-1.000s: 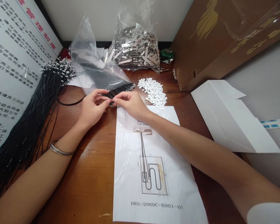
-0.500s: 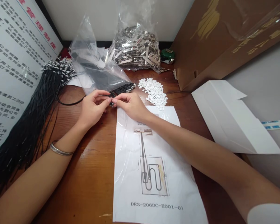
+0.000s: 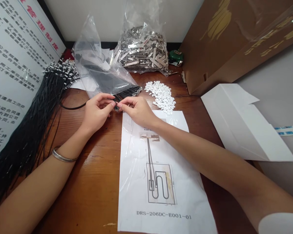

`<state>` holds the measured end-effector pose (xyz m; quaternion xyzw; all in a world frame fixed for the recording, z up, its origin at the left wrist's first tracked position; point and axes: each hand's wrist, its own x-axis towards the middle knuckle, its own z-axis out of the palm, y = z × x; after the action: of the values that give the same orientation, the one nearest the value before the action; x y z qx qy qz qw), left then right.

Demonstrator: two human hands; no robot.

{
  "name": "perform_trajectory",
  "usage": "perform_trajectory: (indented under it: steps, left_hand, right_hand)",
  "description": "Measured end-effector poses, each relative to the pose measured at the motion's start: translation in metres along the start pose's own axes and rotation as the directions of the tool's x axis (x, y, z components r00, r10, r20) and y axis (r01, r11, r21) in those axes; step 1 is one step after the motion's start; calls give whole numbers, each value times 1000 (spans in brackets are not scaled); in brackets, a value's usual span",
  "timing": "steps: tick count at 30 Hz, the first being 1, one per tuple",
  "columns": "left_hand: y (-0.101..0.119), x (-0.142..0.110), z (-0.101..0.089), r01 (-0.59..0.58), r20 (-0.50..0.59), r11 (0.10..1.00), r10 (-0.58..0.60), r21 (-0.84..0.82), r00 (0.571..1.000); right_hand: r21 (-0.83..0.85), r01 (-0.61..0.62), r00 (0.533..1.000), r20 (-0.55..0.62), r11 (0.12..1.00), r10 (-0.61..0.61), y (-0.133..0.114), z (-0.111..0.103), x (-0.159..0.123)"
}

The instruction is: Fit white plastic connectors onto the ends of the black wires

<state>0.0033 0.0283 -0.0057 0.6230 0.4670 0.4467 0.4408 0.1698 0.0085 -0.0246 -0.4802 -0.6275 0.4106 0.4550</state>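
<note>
My left hand (image 3: 97, 112) and my right hand (image 3: 136, 109) meet fingertip to fingertip over the wooden table (image 3: 88, 182). Both pinch the end of a thin black wire (image 3: 116, 107) that comes from a bundle of black wires (image 3: 128, 93) poking out of a clear plastic bag (image 3: 97, 70). A silver bangle (image 3: 62, 156) is on my left wrist. Just below my right hand lies a drawing sheet in a plastic sleeve (image 3: 161, 182), marked DRS-206DC-E001-01.
A pile of small white plastic pieces (image 3: 162, 96) lies right of my hands. Behind it stands a bag of silver metal strips (image 3: 143, 53). A large bundle of black wires (image 3: 36, 120) lies at left against a printed board (image 3: 12, 65). Brown cardboard (image 3: 224, 42) and white folded paper (image 3: 244, 123) are at right.
Almost nothing: my fingers shifted slightly on the wire end, and both hands stay in the same place.
</note>
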Motion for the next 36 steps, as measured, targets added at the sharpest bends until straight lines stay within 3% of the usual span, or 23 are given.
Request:
perform_trajectory:
  steps: [9,17,28,36]
  left_hand:
    - [1,0,1,49,38,998,-48,-31,998]
    - [-1,1,1,17,-4,1000,-17,-22,1000]
    - [0,-1,0,-16,-2,1000,16,19,1000]
    - [-4,0,0,-22,-56,971,36,239,998]
  right_hand:
    - [14,2,1000,31,1000,-2,2,-2,1]
    - [-40,10,1000,-6,999,-11,-1,-1,0]
    - [78,4,997,-78,997,2,4,1,1]
    - [79,-2,996,-87,997,9,4,0,0]
